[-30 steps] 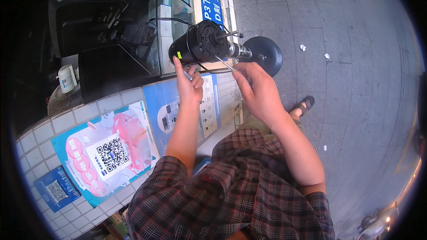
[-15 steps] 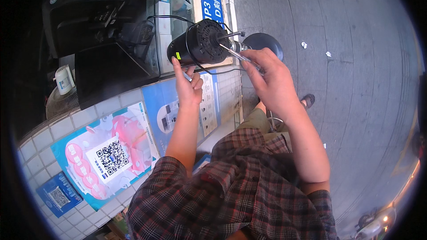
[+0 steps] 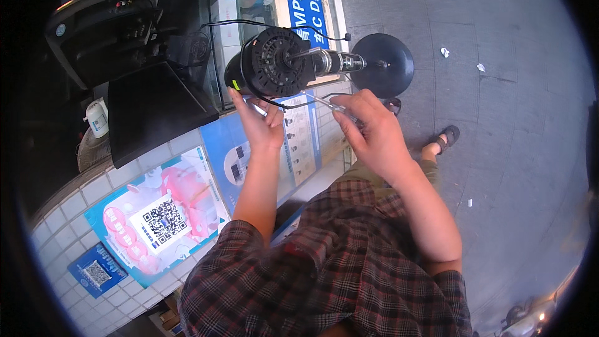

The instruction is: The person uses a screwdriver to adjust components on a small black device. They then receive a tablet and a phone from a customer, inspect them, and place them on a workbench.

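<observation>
A black fan motor (image 3: 281, 65) with a slotted round end and a metal shaft sits atop a shiny pole (image 3: 340, 62). Beneath the motor, my left hand (image 3: 261, 120) cups its side, thumb against the casing near a yellow-green sticker. A slim whitish stick-like thing (image 3: 254, 107) is tucked in that hand's fingers. My right hand (image 3: 369, 130) is closed around a thin silver tool (image 3: 324, 102); its exact kind is unclear. The tool's tip lies just below the motor, close to a loop of black cable (image 3: 288, 107).
The pole leads down to a round black base (image 3: 382, 65) on the grey floor (image 3: 493, 150). Left stands a tiled counter (image 3: 134, 171) with posters, a dark monitor-like device (image 3: 156, 97) and a blue sign (image 3: 304, 3). Another cable (image 3: 249, 23) runs behind the motor.
My right hand and its tool have moved down, away from the motor's slotted end. The motor has turned slightly, and more of the pole and base shows.
</observation>
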A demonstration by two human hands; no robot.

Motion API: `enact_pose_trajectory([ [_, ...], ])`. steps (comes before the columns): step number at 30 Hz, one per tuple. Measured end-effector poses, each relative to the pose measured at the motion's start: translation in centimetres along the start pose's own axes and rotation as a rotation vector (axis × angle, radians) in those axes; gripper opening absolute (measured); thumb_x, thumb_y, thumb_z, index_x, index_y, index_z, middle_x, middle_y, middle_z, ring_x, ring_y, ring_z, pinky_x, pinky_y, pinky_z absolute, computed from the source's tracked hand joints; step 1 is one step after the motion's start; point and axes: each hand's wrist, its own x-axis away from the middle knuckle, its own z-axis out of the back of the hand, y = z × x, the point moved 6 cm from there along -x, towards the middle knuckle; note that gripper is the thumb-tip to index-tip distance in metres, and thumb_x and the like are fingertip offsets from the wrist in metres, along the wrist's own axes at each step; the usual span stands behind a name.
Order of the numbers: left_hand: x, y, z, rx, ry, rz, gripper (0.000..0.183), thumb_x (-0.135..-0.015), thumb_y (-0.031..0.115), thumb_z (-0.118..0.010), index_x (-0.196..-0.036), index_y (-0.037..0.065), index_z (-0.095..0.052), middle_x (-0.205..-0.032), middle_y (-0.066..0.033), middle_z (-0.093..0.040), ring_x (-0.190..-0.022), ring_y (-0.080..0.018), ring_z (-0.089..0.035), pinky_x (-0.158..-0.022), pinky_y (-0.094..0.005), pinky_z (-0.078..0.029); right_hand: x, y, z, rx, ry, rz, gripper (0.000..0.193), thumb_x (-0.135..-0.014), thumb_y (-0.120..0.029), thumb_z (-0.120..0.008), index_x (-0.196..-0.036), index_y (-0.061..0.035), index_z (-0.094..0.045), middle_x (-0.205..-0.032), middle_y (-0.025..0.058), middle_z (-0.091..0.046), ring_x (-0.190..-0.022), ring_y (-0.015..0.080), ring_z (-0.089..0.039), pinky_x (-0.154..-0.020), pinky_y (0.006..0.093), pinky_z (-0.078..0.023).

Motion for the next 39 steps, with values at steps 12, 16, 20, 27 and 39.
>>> enact_pose_trajectory([
  [12, 0.2, -0.7, -0.6, -0.023, 0.089, -0.015, 0.066, -0.099, 0.080, -0.042, -0.126, 0.022, -0.055, -0.085, 0.0028, -0.057, -0.045, -0.0047, -0.029, -0.040, -0.0208, -0.023, -1.0, -0.3, 0.0, 0.030, -0.031, 0.057, 0.024, -0.093, -0.012, -0.073, -0.116, -0.0073, -0.071, -0.099, 0.0122, -0.064, -0.085, 0.0361, -0.070, -0.073, 0.0454, -0.057],
  [16, 0.3, -0.7, -0.8, -0.033, 0.137, -0.012, 0.066, -0.100, 0.079, -0.043, -0.129, 0.021, -0.056, -0.090, 0.0031, -0.059, -0.045, -0.0050, -0.028, -0.040, -0.0206, -0.022, -1.6, -0.7, 0.2, 0.095, -0.062, 0.027, 0.022, -0.093, -0.012, -0.073, -0.115, -0.0076, -0.071, -0.099, 0.0119, -0.064, -0.086, 0.0357, -0.070, -0.073, 0.0449, -0.057],
  [20, 0.1, -0.6, -0.5, 0.001, 0.135, 0.007, 0.066, -0.100, 0.079, -0.044, -0.131, 0.022, -0.055, -0.097, 0.0028, -0.062, -0.047, -0.0050, -0.029, -0.040, -0.0208, -0.023, -1.8, -1.2, 0.2, 0.101, -0.095, 0.023, 0.021, -0.095, -0.014, -0.072, -0.116, -0.0074, -0.070, -0.098, 0.0112, -0.064, -0.085, 0.0335, -0.068, -0.075, 0.0425, -0.054],
  [27, 0.0, -1.0, 0.6, 0.142, 0.087, 0.028, 0.067, -0.102, 0.074, -0.046, -0.130, 0.015, -0.057, -0.103, 0.0014, -0.064, -0.048, -0.0057, -0.030, -0.042, -0.0214, -0.023, -2.6, 2.6, 2.7, 0.128, -0.087, -0.131, 0.022, -0.097, -0.014, -0.070, -0.116, -0.0024, -0.067, -0.104, 0.0168, -0.066, -0.090, 0.0379, -0.070, -0.079, 0.0443, -0.057],
  [39, 3.2, 0.7, 5.3, -0.350, 0.246, -0.264, 0.045, -0.113, 0.032, -0.048, -0.140, -0.002, -0.059, -0.092, 0.0037, -0.056, -0.059, -0.0026, -0.035, -0.053, -0.0201, -0.027, -8.5, 0.2, 4.9, 0.327, -0.014, -0.147, 0.023, -0.101, -0.015, -0.069, -0.121, -0.0047, -0.069, -0.110, 0.0130, -0.067, -0.096, 0.0330, -0.069, -0.083, 0.0401, -0.056],
])
